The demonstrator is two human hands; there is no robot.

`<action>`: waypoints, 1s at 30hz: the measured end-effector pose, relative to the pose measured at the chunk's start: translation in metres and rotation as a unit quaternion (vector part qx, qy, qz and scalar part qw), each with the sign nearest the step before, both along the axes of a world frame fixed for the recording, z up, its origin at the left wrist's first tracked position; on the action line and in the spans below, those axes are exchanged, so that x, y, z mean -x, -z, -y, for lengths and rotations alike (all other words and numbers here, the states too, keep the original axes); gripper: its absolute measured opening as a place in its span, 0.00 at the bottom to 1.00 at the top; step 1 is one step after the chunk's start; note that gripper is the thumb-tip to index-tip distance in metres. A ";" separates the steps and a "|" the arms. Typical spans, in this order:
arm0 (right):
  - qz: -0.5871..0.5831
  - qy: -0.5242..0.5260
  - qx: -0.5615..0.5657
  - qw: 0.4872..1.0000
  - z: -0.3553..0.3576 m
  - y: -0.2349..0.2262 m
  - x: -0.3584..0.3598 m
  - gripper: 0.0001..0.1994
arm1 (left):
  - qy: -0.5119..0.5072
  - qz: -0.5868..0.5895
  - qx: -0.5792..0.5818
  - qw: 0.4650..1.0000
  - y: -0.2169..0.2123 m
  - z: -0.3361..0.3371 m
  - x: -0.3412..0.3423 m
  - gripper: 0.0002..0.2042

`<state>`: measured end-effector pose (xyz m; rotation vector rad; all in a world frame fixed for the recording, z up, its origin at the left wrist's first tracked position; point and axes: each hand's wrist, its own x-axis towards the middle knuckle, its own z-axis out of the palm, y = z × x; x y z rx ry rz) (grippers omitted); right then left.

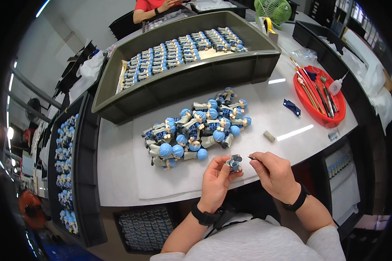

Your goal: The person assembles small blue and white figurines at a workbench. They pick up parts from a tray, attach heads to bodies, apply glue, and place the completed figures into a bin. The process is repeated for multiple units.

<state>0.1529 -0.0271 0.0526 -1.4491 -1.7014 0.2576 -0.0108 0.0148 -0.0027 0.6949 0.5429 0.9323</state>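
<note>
In the head view, an olive bin (191,81) stands just beyond the heap of blue-haired figurines (196,130), holding rows of similar figures (167,58). Right of the heap, a red tray (308,113) carries slim brushes (307,93) and a white squeeze bottle (335,86). Left of the heap, a black crate (89,185) holds clustered figures (65,174); nearer the wearer than the heap, below table level, another crate is packed with rows of small pieces (146,228) — too small to make out.

The heap lies on a white tabletop (117,174), with a grey-beige block (269,136) and a dark blue piece (292,108) to its right. Well beyond it are a green fan (272,12) and a person in red (144,5).

Just on the near right side of the heap, the left hand (215,178) grips a single figurine (235,164) between thumb and fingers. The right hand (276,174) pinches a thin dark tool (252,158) — its tip pointing toward that figurine, just beside it. Both forearms reach in from the lower edge.
</note>
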 end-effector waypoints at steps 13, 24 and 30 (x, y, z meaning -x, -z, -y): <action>0.036 0.042 -0.032 0.998 0.007 0.005 0.010 0.10 | -0.012 0.031 -0.006 0.999 0.004 0.003 0.000 0.08; 0.022 0.024 -0.033 0.999 0.005 0.006 0.012 0.12 | -0.015 0.039 0.002 0.999 0.008 0.004 0.001 0.07; 0.020 0.023 -0.027 0.999 0.006 0.007 0.011 0.12 | -0.011 0.047 -0.006 0.999 0.007 0.003 0.001 0.07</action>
